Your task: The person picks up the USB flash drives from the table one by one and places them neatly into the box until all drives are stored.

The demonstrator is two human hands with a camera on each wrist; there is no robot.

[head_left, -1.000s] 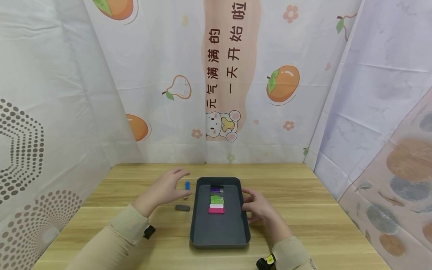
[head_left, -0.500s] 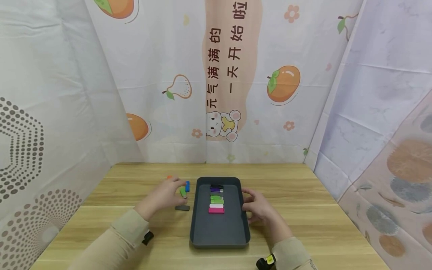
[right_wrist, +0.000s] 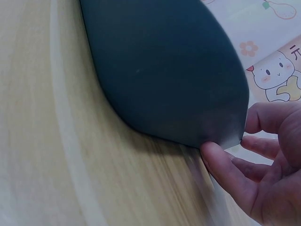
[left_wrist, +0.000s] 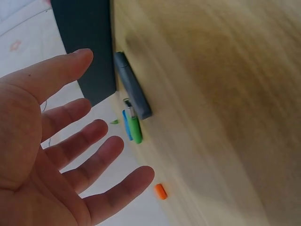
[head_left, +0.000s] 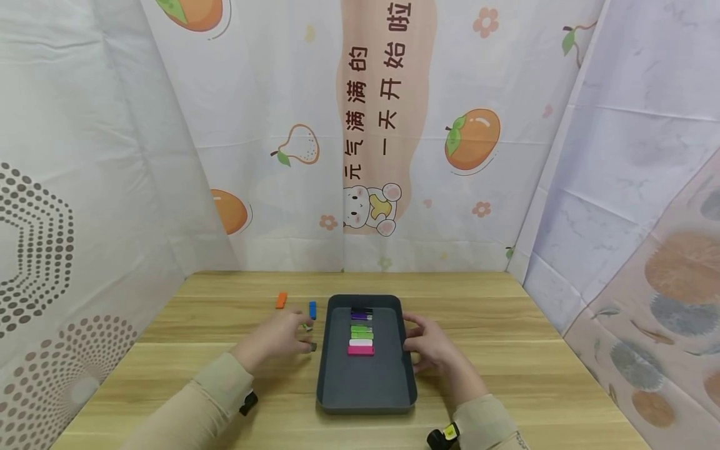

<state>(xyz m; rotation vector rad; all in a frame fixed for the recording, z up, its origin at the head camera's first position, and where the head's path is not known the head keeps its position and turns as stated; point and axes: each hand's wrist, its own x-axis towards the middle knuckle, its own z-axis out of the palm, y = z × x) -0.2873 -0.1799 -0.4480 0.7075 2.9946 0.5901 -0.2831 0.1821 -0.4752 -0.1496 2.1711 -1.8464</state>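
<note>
My left hand (head_left: 278, 337) is over the table just left of the dark grey tray (head_left: 367, 384), fingers spread and nothing between them. Close to its fingertips lies a dark grey USB stick (left_wrist: 133, 87), partly hidden by the hand in the head view. Beyond that are a green USB stick (left_wrist: 135, 129) with a metal plug and a blue one (head_left: 312, 310). An orange stick (head_left: 281, 300) lies farther back. At the tray's right wall, my right hand (head_left: 430, 342) rests its fingertips and thumb (right_wrist: 218, 162) against the outside.
Inside the tray, several USB sticks lie in a column: pink (head_left: 360, 351), white (head_left: 360, 342), green (head_left: 362, 332), purple (head_left: 360, 317) and black at the far end. A printed curtain (head_left: 281, 206) hangs behind the wooden table (head_left: 484, 312).
My left hand has come down and nearer from above the blue and green sticks to the dark grey one, uncovering the orange stick. The right hand and tray have stayed put.
</note>
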